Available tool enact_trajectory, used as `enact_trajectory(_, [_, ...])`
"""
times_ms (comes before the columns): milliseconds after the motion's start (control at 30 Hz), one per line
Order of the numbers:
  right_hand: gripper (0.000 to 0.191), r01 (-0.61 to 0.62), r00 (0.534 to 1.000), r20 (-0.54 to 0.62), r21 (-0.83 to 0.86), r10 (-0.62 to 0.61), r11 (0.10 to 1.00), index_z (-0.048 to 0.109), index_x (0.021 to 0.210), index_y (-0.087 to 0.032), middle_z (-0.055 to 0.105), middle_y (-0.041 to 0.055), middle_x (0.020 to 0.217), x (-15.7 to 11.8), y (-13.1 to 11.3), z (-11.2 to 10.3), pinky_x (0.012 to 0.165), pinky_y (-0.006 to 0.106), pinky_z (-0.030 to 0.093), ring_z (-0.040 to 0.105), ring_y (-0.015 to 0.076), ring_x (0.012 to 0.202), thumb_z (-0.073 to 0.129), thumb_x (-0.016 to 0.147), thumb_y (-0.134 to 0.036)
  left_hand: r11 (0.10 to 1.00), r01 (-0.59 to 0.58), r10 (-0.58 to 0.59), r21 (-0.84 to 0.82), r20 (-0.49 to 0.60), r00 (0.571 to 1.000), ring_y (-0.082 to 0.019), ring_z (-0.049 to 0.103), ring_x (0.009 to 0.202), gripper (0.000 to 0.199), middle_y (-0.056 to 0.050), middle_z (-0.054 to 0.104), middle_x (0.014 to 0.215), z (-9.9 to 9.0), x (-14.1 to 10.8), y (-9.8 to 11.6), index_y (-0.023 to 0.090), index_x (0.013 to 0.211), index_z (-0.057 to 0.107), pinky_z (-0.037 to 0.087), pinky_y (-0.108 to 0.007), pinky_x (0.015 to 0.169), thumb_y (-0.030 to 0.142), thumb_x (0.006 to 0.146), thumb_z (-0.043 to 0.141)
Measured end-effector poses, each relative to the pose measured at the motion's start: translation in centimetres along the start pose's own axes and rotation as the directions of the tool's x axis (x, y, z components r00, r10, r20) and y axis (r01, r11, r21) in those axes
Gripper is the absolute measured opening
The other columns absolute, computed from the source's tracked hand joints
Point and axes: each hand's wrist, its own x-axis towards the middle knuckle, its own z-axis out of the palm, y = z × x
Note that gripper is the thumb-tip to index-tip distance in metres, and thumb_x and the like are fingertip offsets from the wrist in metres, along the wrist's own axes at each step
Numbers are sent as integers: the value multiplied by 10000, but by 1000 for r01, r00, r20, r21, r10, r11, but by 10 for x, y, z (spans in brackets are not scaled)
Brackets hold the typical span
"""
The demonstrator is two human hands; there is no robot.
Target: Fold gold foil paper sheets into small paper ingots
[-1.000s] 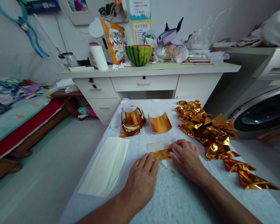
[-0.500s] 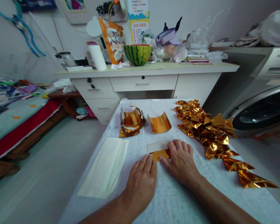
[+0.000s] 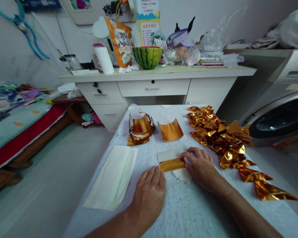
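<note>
Foil strip (image 3: 172, 164), gold-and-white, flat — left hand (image 3: 150, 187) at left end, right hand (image 3: 201, 167) at right, pinching cannot be told; clear bowl (image 3: 174, 58), far — contents unclear.

Pale-clothed table (image 3: 186, 208), gold foil twists (image 3: 208, 132), curved gold sheets (image 3: 171, 131), white paper (image 3: 113, 178), gold strip (image 3: 172, 164)

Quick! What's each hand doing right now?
Left hand: at left end of gold strip; can't tell if gripping.
Right hand: at the strip's right end; can't tell if gripping.
</note>
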Motion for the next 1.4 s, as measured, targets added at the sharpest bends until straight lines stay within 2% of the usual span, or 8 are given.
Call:
enact_trajectory(133, [289,37,999,11,34,-38,999,667,1090,-352,548,71,1212,-1,4,-5,889,469,392,494,290,1084,563,872,-191,998,30,-29,-47,35,999,-245,649,933,199,-116,705,1026,-5,5,-3,120,951,684,543,-400,810,116,865,504])
enact_trajectory(333, [275,132,990,-69,183,-122,974,588,1128,-246,514,111,1214,-2,2,-17,939,489,399,468,297,1118,604,864,-319,973,138,-103,-184,187,977,-247,585,934,151,-70,653,1000,-13,17,-8,177,955,628,512,-426,834,143,839,537])
enact_trajectory(467, [329,219,974,-115,249,-196,943,556,1133,-241,488,111,1223,-2,-6,-17,924,475,407,457,295,1110,623,815,-192,945,206,-138,-252,263,955,-251,546,955,139,-60,623,1006,-14,21,-10,191,956,603,486,-442,858,150,858,515])
enact_trajectory(567, [328,260,965,-90,248,-245,933,600,1084,-267,513,90,1203,0,-10,-14,900,468,399,466,291,1089,602,797,-108,922,230,-136,-312,297,945,-248,521,972,169,-55,600,1028,-13,23,-12,198,1014,588,470,-444,876,160,869,512])
enact_trajectory(667, [230,265,964,-42,264,-264,927,632,1007,-250,581,77,1090,2,-12,-12,855,433,402,502,263,1010,573,839,-105,907,242,-138,-345,301,944,-247,502,990,267,-56,578,1049,-11,24,-15,209,1130,567,460,-445,890,164,873,516])
enact_trajectory(767, [204,262,963,-21,287,-268,921,635,995,-235,615,67,1016,4,-13,-13,831,405,401,521,241,960,561,858,-103,893,252,-142,-374,297,944,-243,491,993,274,-54,563,1043,-11,25,-16,213,1140,570,454,-441,899,165,875,516])
enact_trajectory(967, [237,259,964,-13,293,-267,920,629,917,-212,620,55,972,5,-15,-14,825,391,385,527,227,938,555,788,-27,882,253,-138,-397,297,945,-243,488,979,223,-57,558,1027,-11,28,-17,203,1079,588,454,-439,887,174,868,525])
enact_trajectory(1400, [252,240,969,-6,280,-248,930,618,934,-226,596,48,974,6,-13,-11,810,377,364,509,225,928,541,784,-38,887,254,-133,-384,314,940,-243,486,982,226,-58,559,1032,-12,29,-18,203,1094,587,448,-440,894,195,880,514])
